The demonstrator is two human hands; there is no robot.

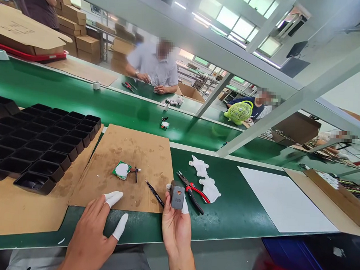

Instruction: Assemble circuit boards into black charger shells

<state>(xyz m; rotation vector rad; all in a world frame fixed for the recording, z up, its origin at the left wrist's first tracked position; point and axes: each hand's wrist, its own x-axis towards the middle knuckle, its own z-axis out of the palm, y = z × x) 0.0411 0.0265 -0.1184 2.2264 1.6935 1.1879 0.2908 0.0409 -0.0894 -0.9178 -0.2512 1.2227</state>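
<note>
Green workbench (239,209), cardboard mat (131,160) on top. Right hand (176,226) clamps a small grey box (177,195) upright; left hand (95,231) rests spread, holding nothing, near black tweezers (155,193).

The bench holds one grey block (177,195) at six o'clock, one pair of red-handled pliers (192,191), one pair of tweezers (155,193), two white cloths (210,188) at five o'clock, one green board (121,170) at eight o'clock and one green fan (239,111) at two o'clock.
</note>
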